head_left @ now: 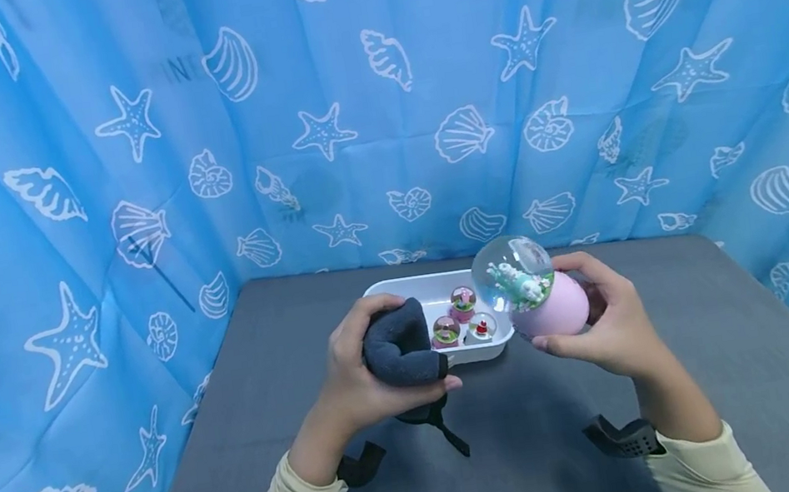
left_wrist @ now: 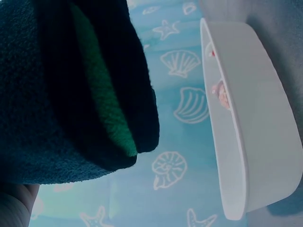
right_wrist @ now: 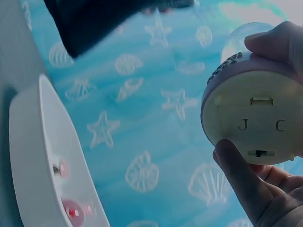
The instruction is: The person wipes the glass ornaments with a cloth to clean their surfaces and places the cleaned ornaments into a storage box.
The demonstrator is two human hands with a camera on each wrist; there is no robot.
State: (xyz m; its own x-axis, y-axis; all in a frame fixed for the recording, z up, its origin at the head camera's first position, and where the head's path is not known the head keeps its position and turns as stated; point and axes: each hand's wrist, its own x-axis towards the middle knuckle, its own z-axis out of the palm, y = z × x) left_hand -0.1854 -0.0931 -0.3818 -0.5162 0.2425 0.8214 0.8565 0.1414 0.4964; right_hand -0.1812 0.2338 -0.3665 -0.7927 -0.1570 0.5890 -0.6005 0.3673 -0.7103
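Note:
My left hand [head_left: 359, 369] grips a dark blue-grey fleecy cloth item [head_left: 396, 351], bent into a curve with black edging. A slit in this cloth [left_wrist: 28, 94] shows a green lining [left_wrist: 102, 85] in the left wrist view; I cannot tell its exact kind. My right hand [head_left: 613, 320] holds a large snow globe [head_left: 552, 316] by its pink base, tilted with the glass dome toward the upper left. White figures stand inside the dome. In the right wrist view the globe's pale underside [right_wrist: 255, 113] shows a small switch and the letters J and C.
Behind the hands, a white tray [head_left: 400, 285] on the grey table [head_left: 543, 444] holds three small snow globes [head_left: 462, 304]. A black strap [head_left: 452, 440] hangs below my left hand. A blue shell-print curtain [head_left: 354, 176] surrounds the table's back and sides.

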